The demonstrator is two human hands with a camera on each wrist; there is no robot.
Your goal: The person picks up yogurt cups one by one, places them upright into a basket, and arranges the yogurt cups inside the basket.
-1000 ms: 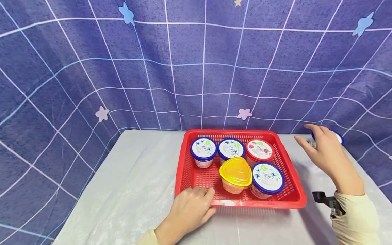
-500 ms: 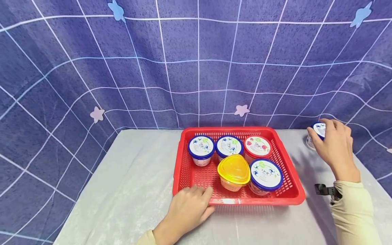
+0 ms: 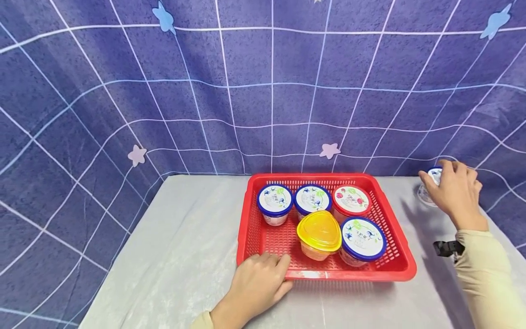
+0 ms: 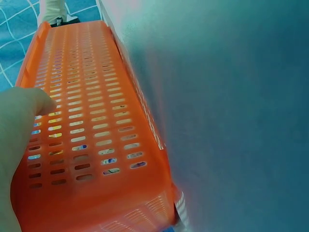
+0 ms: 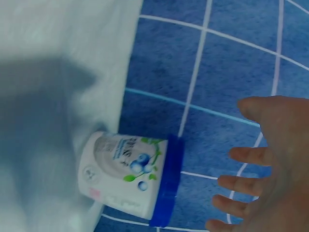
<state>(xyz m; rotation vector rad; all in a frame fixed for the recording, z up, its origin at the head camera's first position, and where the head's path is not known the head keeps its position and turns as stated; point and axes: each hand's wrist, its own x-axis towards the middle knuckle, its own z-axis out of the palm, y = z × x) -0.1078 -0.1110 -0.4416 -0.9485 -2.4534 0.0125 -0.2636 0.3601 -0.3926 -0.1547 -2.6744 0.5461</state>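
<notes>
1 blue-lidded cup [image 3: 432,183] stands alone at the far right of the head view, outside the basket, close to the blue grid backdrop [image 3: 246,91]. Our right hand [image 3: 454,194] is over it, fingers spread; in the right wrist view the cup [image 5: 133,176] sits apart from the fingertips [image 5: 231,186], so we read the hand as open and not yet gripping, though the head view hides most of the cup behind the hand. We judge this to be the reach-and-grasp step for that loose cup. The next move, as we see it, calls for closing the fingers around the lid or the wall of the cup and lifting it straight, since it stands near the table's back edge. Left of it, in the lower middle of the frame, lies the red basket [image 3: 400,269] with 5 tubs inside: 2 blue-lidded cups at the back, a red-lidded cup [image 3: 350,200] beside them, a yellow-lidded tub [image 3: 319,230] and another blue-lidded cup in front. Its front-left area is bare. Our left hand [image 3: 256,285] rests on the basket's near rim with fingers laid flat, steadying it rather than clutching. Everything sits on a pale grey tablecloth [image 3: 176,246].
</notes>
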